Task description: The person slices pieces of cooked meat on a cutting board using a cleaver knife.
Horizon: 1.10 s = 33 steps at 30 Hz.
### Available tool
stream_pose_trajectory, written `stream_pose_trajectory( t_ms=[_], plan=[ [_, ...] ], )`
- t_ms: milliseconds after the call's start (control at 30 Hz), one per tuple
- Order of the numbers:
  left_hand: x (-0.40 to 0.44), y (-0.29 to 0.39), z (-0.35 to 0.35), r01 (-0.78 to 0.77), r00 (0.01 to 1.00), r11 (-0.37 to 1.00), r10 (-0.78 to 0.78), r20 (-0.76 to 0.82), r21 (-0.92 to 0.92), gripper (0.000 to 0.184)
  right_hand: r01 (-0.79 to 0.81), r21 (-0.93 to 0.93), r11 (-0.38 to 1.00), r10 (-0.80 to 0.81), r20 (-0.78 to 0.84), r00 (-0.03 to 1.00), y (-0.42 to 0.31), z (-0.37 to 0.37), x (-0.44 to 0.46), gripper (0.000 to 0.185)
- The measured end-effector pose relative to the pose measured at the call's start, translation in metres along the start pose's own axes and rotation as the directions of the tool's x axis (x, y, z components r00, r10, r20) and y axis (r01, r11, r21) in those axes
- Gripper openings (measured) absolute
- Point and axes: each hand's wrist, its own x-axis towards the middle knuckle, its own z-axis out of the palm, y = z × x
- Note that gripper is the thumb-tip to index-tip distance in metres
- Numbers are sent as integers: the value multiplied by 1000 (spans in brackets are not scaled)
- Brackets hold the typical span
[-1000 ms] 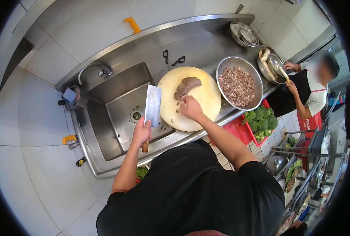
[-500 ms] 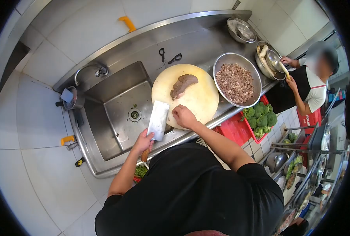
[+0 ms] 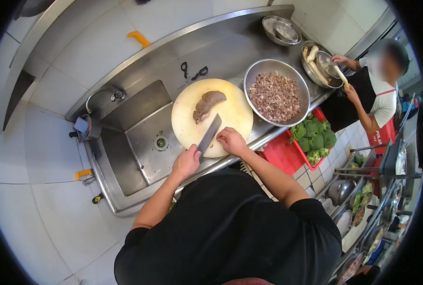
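My left hand (image 3: 186,163) grips a cleaver (image 3: 209,134), its blade edge-on over the round cutting board (image 3: 238,109). The blade points toward a dark piece of meat (image 3: 207,105) lying on the far half of the board. Over the board's near right part, my right hand (image 3: 232,141) has its fingers curled together; whether anything is pinched in them is hidden. A tiny scrap lies on the board close to those fingertips. To the right of the board stands a large metal bowl (image 3: 304,78) of chopped meat (image 3: 274,96).
Left of the board is a sink (image 3: 131,164) with a faucet (image 3: 102,91). Black-handled scissors parts (image 3: 199,72) lie behind the board. A red crate of broccoli (image 3: 313,137) sits below the counter at right. A co-worker (image 3: 370,90) handles a long pale vegetable over another bowl (image 3: 311,75).
My left hand has raised the cleaver over the board and turned it from flat-facing to edge-on. The curled right hand stays by the board. The view has shifted slightly.
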Motion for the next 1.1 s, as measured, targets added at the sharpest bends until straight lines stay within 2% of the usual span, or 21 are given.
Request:
stream_pose_trajectory(
  t_ms=[167,267,367,467,633,767,933,1033,1100],
  plan=[
    [-10,2,-7,7,1000,997,-7,8,79,23,-1,-87,996,0,-10,1000,-7,-1,0,9],
    [-13,-5,-7,30,999,996,-32,33,82,23,-83,-15,996,83,-10,997,-1,4,-2,11],
    [-21,-2,-6,59,997,997,-62,51,59,24,-5,-138,990,14,66,998,0,-5,-5,12],
    [-27,4,-1,79,995,996,-81,57,32,25,-11,-174,985,22,66,998,-11,-18,-11,12],
    [-33,5,10,59,997,998,-60,40,31,23,21,-127,992,-20,13,1000,2,-14,-21,11],
    [-39,9,0,43,995,997,-49,84,69,23,49,-73,996,-50,-4,999,8,-11,-23,9],
    [-34,9,-8,17,983,977,-55,174,212,26,90,-112,990,-90,10,996,12,-7,-24,8],
    [-19,22,24,78,986,966,-110,122,245,26,119,-148,982,-112,55,992,9,-10,-24,8],
    [-11,28,21,65,986,969,-99,131,239,25,107,-152,983,-99,60,993,8,-16,-23,7]
  ],
)
